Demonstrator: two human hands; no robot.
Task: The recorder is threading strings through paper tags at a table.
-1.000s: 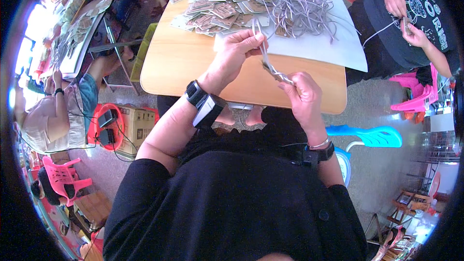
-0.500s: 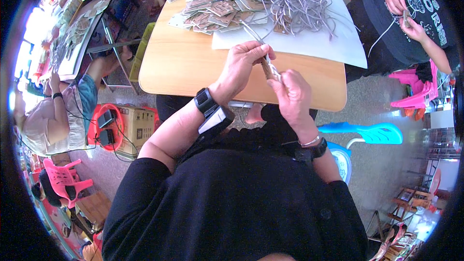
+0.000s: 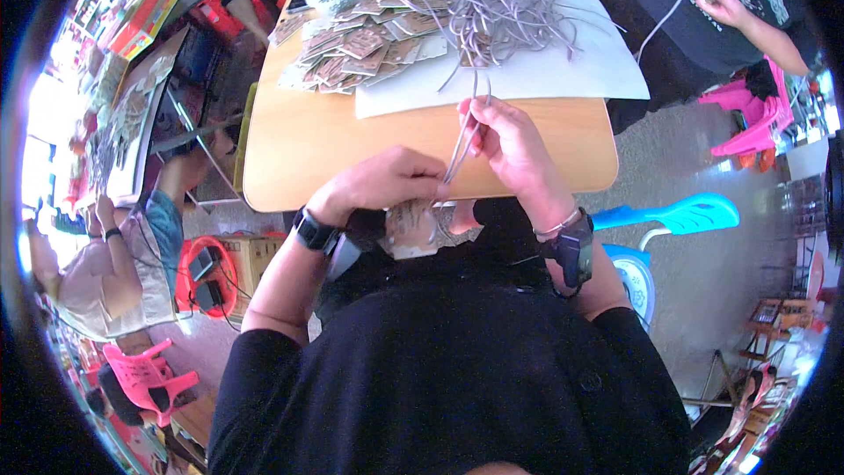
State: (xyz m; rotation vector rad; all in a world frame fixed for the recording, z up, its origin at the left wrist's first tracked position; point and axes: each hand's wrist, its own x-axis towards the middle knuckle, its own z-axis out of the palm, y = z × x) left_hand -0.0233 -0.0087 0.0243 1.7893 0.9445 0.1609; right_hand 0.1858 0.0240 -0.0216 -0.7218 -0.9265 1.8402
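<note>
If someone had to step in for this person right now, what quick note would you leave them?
Left hand: closed on the lower end of a grey cord, near the table's front edge.
Right hand: fingers pinch the same cord higher up, so it runs taut between both hands.
On the wooden table: a pile of brown tags and a tangle of loose grey cords on a white sheet.
Done: one cord picked out.
Left: the big piles of tags and cords lie unjoined.

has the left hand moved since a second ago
Yes. The left hand has dropped back from the white sheet toward the table's near edge.
</note>
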